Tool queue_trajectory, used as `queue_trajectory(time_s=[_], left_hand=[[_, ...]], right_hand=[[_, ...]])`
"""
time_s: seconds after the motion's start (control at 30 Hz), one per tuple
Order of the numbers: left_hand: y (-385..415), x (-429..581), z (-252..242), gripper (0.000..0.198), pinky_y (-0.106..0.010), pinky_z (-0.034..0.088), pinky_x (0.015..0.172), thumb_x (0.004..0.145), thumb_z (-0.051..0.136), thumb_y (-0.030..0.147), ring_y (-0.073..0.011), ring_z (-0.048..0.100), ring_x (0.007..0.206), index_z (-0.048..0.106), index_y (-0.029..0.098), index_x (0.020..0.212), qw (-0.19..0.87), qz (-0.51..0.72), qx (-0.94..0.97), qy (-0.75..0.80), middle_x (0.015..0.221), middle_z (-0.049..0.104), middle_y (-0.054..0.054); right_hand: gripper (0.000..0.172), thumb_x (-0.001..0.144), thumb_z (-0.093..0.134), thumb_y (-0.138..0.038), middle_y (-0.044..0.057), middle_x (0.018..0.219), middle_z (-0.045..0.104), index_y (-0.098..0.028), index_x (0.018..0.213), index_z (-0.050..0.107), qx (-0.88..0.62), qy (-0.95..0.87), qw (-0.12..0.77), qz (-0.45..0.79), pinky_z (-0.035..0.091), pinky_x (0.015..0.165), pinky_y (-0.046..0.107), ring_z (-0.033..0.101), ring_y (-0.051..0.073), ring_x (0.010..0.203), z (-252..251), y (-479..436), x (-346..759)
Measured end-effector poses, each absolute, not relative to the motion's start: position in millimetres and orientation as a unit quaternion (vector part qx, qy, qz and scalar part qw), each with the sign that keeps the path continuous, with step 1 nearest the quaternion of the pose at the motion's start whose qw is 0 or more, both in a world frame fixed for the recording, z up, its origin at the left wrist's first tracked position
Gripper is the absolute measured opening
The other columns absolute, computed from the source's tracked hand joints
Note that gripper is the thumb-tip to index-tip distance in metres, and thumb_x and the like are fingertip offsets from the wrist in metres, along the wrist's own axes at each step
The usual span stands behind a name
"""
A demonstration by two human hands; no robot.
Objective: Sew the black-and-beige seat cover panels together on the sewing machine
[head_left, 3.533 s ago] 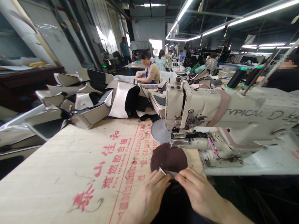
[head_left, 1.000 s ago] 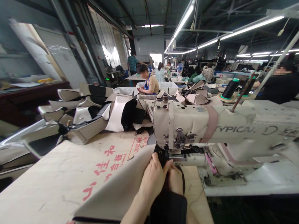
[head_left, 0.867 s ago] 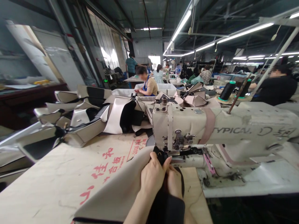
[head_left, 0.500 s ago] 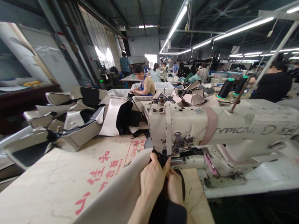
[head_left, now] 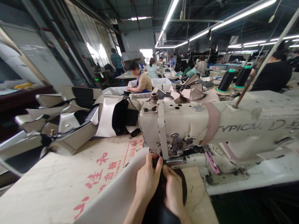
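Black binding (head_left: 160, 183) is gripped by left hand (head_left: 147, 180) and right hand (head_left: 173, 189), fingers closed on it, at a beige vinyl panel (head_left: 116, 196) just below the sewing machine head (head_left: 177, 127), further panels (head_left: 105, 121) being piled beyond, with any stitching hidden.

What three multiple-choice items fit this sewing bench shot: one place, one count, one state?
1. Where are the left hand and right hand?
A) On the white bins
B) At the needle area of the sewing machine
C) On the overhead lights

2. How many black thread cones stand behind the machine?
A) Two
B) One
C) Five

3. What state is the black material in?
A) Folded in a white bin
B) Hanging from the overhead lights
C) Pinched between both hands

1 B: both hands sit just below the needle area.
2 A: two cones stand side by side.
3 C: both hands close on it.
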State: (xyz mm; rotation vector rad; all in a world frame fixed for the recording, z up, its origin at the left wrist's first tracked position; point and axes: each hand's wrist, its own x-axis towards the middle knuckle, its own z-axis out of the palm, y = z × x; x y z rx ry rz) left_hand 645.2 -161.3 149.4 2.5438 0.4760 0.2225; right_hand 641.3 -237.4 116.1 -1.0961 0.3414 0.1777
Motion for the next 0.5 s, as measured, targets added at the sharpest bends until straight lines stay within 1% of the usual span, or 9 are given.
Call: queue_trajectory(time_s=[0.13, 0.23, 0.5], left_hand=[[-156.0, 643.7, 149.3, 0.024, -0.021, 0.035, 0.053, 0.087, 0.039, 0.045, -0.0156, 0.058, 0.057, 0.044, 0.025, 0.097, 0.306, 0.084, 0.936, 0.152, 0.061, 0.053, 0.006], [-153.4, 643.3, 146.4, 0.024, -0.020, 0.033, 0.051, 0.086, 0.041, 0.045, -0.0141, 0.055, 0.054, 0.046, 0.024, 0.095, 0.315, 0.095, 0.932, 0.155, 0.058, 0.049, 0.007], [-150.3, 646.8, 143.3, 0.022, -0.021, 0.031, 0.052, 0.085, 0.043, 0.043, -0.0140, 0.054, 0.055, 0.048, 0.023, 0.093, 0.326, 0.103, 0.926, 0.160, 0.055, 0.047, 0.007]], right_hand=[[0.042, 0.065, 0.067, -0.049, 0.005, 0.058, 0.063, -0.010, 0.080, 0.072, -0.493, 0.159, 0.848, 0.113, 0.030, 0.039, 0.023, 0.045, 0.011, 0.043, 116.6, -239.0, 640.0], [0.043, 0.063, 0.068, -0.049, 0.004, 0.057, 0.062, -0.009, 0.079, 0.071, -0.493, 0.161, 0.848, 0.108, 0.028, 0.039, 0.022, 0.042, 0.010, 0.042, 116.5, -240.1, 639.7], [0.035, 0.063, 0.068, -0.047, -0.003, 0.042, 0.049, -0.014, 0.072, 0.070, -0.513, 0.155, 0.836, 0.115, 0.025, 0.041, 0.024, 0.034, 0.010, 0.040, 119.6, -240.7, 640.8]])
